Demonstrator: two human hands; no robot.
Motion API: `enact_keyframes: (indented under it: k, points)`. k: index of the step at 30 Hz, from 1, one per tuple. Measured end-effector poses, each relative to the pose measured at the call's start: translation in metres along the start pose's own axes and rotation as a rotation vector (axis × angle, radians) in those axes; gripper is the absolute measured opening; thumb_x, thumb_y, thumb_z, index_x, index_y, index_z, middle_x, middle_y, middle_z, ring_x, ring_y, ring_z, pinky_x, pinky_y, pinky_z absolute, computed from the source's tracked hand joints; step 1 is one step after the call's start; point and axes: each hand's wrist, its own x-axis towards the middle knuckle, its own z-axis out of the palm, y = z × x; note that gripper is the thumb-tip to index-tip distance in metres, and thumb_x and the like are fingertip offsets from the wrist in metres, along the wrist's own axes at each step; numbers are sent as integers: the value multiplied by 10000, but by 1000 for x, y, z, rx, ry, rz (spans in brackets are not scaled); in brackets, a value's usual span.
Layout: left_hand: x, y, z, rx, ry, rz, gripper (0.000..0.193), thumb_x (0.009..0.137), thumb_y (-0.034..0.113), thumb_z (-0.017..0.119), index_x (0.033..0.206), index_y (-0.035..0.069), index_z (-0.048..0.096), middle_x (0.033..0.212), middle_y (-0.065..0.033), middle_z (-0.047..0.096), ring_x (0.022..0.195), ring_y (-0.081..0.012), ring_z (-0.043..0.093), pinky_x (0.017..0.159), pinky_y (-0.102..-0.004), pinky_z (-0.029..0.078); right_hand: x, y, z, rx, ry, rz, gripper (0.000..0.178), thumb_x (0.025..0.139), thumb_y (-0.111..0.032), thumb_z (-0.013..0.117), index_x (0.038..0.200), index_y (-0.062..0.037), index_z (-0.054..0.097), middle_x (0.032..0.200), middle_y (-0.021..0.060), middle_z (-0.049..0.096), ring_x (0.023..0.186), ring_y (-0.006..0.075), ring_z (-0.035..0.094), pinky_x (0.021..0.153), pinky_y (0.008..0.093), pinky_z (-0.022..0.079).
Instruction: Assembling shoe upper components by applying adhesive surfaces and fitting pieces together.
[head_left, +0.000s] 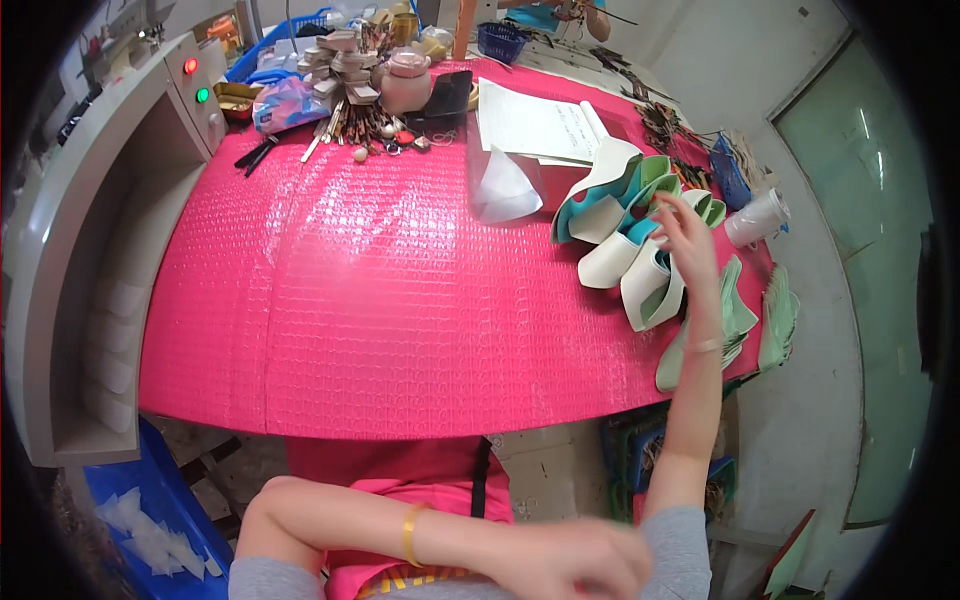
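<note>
Curved white-and-teal pliable sheets (597, 220), two o'clock: our right hand (688, 238) over them, fingers apart; hasty tug could topple them. Left hand (580, 560) blurred: fingers, can't tell.

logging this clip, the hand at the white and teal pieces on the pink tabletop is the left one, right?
No, the head view shows it's the right hand at the white and teal pieces on the pink tabletop.

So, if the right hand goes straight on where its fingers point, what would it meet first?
Probably the green curved piece among the white and teal pieces; the right hand looks very near it, but depth is unclear.
</note>
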Motion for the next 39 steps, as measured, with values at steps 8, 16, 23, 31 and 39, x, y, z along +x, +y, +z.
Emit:
enact_keyframes:
  k: [8,16,23,31,39]
  points:
    - [-21,30,-111,453,567,-537,189,835,142,544,947,-5,586,926,-79,576,868,-137,540,763,-274,432,115,44,40,113,370,-318,610,751,-36,594,1296,-38,320,859,70,570,700,104,550,575,227,435]
    - [76,4,-236,579,651,-537,805,728,649,498,1097,-68,506,994,-205,547,937,-265,537,824,-348,423,-13,-89,20,435,-130,-274,452,828,-41,516,1261,-34,385,1050,99,558,908,124,553,775,235,444]
    - [68,5,-228,230,791,-458,264,804,245,597,950,26,585,874,-70,588,786,-123,558,632,-234,454,-39,-71,2,-245,-194,-668,632,667,53,558,1262,-51,371,1192,150,483,1063,244,505,932,323,361]
    - [22,128,-189,555,708,-363,275,722,121,666,967,10,610,868,-64,604,776,-131,556,692,-249,447,58,-1,57,-229,-189,-233,533,793,-155,597,1267,-27,390,1068,117,569,955,213,545,834,274,417]
    - [-124,76,-105,884,-76,-384,89,749,168,630,833,137,627,733,-3,480,824,-202,465,935,-419,279,-77,-44,236,682,-1238,355,406,862,-312,534,1110,9,511,956,35,581,838,112,551,741,267,462]
